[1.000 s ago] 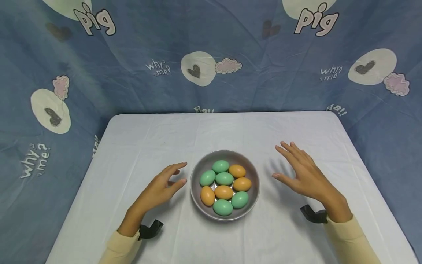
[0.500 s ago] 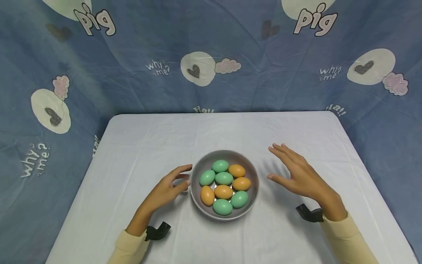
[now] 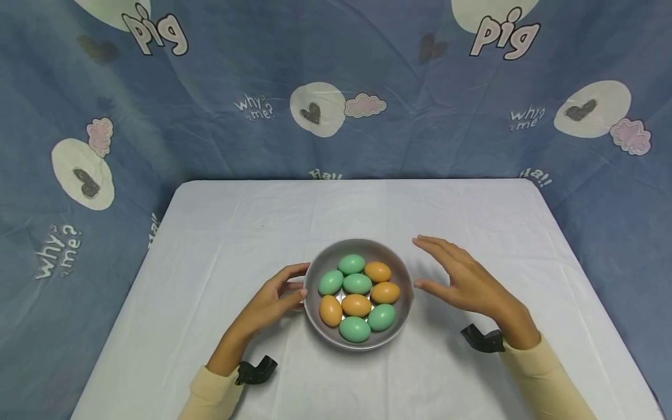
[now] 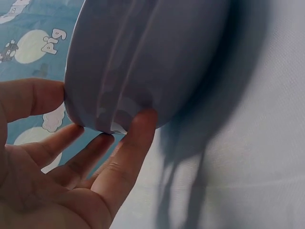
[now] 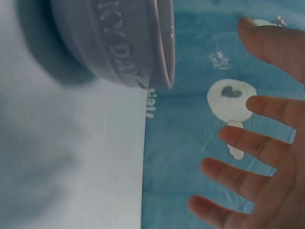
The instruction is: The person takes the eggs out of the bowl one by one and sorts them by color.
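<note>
A round grey bowl (image 3: 325, 259) stands on the white tabletop, holding several green eggs (image 3: 352, 264) and several orange eggs (image 3: 385, 293) in one layer. At its left side is my left hand (image 3: 273, 300). In the left wrist view that hand's thumb and fingers touch the rim and outer wall of the bowl (image 4: 143, 57) without wrapping round it. My right hand (image 3: 467, 283) hovers just right of the bowl, fingers spread and holding nothing. The right wrist view shows a gap between this hand (image 5: 267, 143) and the bowl (image 5: 114, 38), whose side bears raised letters.
A white cloth (image 3: 252, 221) covers the table. Behind and beside it hangs a blue printed curtain (image 3: 220, 146). Black curved mounts sit at both wrists, the left mount (image 3: 257, 370) and the right mount (image 3: 483, 339).
My left hand has moved right until its fingers meet the bowl. My right hand has come left, closer to the bowl. The bowl and eggs have stayed in place.
</note>
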Available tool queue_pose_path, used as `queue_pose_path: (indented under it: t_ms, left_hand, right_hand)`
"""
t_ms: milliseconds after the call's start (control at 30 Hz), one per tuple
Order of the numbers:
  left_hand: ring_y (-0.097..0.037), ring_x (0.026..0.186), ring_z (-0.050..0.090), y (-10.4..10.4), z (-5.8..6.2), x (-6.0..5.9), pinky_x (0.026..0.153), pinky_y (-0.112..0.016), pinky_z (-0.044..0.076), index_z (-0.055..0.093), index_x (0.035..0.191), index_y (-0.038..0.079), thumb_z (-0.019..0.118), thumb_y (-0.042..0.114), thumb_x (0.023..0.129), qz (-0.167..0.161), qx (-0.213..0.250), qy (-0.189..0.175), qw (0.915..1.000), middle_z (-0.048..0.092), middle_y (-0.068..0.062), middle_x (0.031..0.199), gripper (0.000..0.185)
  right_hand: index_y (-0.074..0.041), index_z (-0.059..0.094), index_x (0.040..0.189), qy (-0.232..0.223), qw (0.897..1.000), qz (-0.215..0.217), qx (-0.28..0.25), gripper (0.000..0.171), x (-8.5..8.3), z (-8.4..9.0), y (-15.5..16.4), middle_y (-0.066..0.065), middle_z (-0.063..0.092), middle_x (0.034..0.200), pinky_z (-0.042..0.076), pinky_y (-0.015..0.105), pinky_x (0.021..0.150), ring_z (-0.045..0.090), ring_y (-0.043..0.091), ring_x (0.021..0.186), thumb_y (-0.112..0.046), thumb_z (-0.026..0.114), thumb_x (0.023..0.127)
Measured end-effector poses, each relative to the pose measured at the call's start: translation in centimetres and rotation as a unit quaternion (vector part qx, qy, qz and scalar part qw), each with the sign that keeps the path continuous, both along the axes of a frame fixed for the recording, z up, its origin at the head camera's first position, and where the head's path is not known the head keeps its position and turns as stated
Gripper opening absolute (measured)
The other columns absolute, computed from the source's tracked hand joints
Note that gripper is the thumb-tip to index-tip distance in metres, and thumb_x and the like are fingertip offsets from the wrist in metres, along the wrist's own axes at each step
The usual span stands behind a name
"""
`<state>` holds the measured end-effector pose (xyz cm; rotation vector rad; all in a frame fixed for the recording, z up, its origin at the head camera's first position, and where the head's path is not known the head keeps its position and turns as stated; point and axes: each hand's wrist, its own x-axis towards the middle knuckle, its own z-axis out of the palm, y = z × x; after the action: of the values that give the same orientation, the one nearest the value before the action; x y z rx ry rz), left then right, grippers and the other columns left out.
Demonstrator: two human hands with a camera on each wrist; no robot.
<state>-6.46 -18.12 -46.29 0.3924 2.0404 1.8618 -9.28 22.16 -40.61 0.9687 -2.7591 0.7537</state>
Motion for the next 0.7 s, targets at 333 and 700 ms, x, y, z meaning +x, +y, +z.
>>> queue_pose_path:
  t_ms: [333,700]
  left_hand:
    - [-0.044,0.128,0.055,0.0,-0.1,0.0,0.086,-0.038,0.061,0.038,0.151,0.008,0.061,0.012,0.099,-0.006,0.020,-0.016,0.9996,0.037,-0.025,0.154,0.057]
    - [-0.044,0.132,0.050,0.0,-0.3,0.1,0.088,-0.036,0.060,0.041,0.150,0.013,0.062,0.013,0.098,0.002,0.022,-0.029,0.9993,0.040,-0.018,0.154,0.056]
  right_hand:
    - [-0.015,0.045,0.149,-0.017,0.999,0.040,0.000,0.077,-0.1,0.1,-1.6,0.004,0.051,0.148,0.045,0.046,0.110,0.048,0.022,0.137,-0.034,0.082,0.084]
    - [-0.014,0.046,0.148,-0.047,0.996,0.076,-0.008,0.071,-0.3,0.3,-3.3,0.001,0.052,0.145,0.044,0.043,0.112,0.049,0.019,0.136,-0.035,0.078,0.087]
